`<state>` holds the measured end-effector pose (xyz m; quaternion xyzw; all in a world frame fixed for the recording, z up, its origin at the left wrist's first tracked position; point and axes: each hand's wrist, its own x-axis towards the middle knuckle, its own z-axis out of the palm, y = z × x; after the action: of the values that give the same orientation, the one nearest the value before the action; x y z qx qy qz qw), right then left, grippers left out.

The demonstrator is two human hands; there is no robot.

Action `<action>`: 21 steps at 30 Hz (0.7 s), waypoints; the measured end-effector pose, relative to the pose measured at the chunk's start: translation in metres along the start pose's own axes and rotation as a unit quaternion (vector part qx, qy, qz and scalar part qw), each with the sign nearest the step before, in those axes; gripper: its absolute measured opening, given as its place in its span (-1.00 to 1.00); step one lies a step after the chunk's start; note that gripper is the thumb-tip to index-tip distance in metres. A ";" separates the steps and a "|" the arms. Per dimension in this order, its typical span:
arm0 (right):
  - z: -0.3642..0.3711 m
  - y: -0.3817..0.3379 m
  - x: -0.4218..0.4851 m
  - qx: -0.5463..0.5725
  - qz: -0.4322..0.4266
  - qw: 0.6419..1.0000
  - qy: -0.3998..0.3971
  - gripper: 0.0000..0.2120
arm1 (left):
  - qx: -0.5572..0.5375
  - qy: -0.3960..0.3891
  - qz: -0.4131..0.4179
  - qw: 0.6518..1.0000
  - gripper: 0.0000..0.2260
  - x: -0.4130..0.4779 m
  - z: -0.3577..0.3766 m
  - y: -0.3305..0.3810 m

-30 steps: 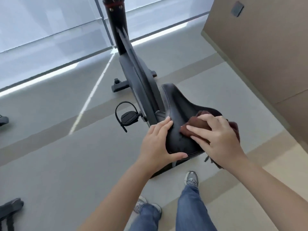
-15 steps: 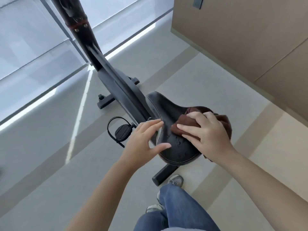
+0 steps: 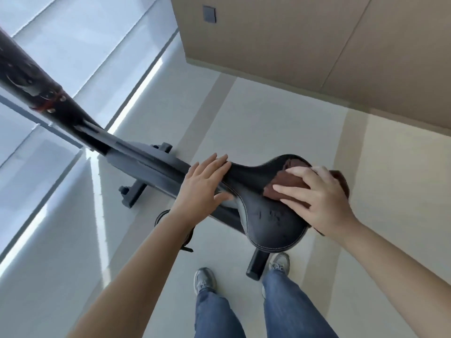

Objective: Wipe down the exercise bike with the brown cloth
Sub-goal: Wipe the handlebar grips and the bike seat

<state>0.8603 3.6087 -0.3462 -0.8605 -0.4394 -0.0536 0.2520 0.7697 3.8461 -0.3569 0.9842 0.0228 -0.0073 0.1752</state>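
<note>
**Exercise bike point(image 3: 146, 159).** The frame runs away from the nose of the saddle point(image 3: 266, 230), and the black post point(image 3: 36, 76) rises beyond it. No cloth is on either. I judge the saddle to be the step in hand and the frame and post work to come.

**Left hand point(image 3: 203, 185).** It lies flat over the saddle's nose. The fingers point(image 3: 214, 164) are straight and close together, the thumb reaches along the nose's near edge, and nothing is gripped. As a brace it gives downward weight only, so a hard sideways stroke could rock the saddle under it.

**Saddle top.** Pale smudges point(image 3: 271, 214) show on the broad rear part, on the person's side of the cloth. Strokes kept to the far half would miss them.

**Below the saddle's rear.** The rear stabiliser point(image 3: 255, 264) stands on the floor with a shoe point(image 3: 279, 261) just beside it. A careless step could catch on it and jolt the bike.

**Brown cloth point(image 3: 290, 182).** It is bunched on the far side of the saddle's broad part, and one fold hangs past the far edge. Bunched like this, only a small patch is likely to meet the leather. The hanging fold could drag the cloth off onto the floor.

**Right hand point(image 3: 319, 201).** It rests on top of the cloth with its fingers point(image 3: 292, 194) spread, pressing the cloth down rather than pinching it. With no pinch, the hand could slide over the cloth instead of carrying it along.
</note>
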 end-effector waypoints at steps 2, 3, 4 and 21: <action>0.003 -0.006 -0.004 -0.012 0.051 0.998 0.030 -0.81 | 0.003 -0.020 0.049 0.999 -0.35 0.009 0.000 0.000; 0.006 -0.009 0.004 -0.018 0.085 0.996 0.034 -0.82 | 0.004 -0.029 0.072 0.997 -0.34 0.013 -0.001 0.000; 0.007 -0.010 0.016 -0.019 0.133 0.990 0.038 -0.82 | 0.004 -0.040 0.093 0.995 -0.33 0.018 -0.002 0.000; 0.021 -0.002 -0.006 0.285 0.421 0.828 0.237 -0.76 | -0.015 -0.079 0.111 0.991 -0.39 0.042 -0.005 0.008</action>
<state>0.8519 3.6153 -0.3655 -0.8127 0.0431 -0.0167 0.5808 0.8125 3.8417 -0.3503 0.9743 -0.1003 -0.0657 0.1906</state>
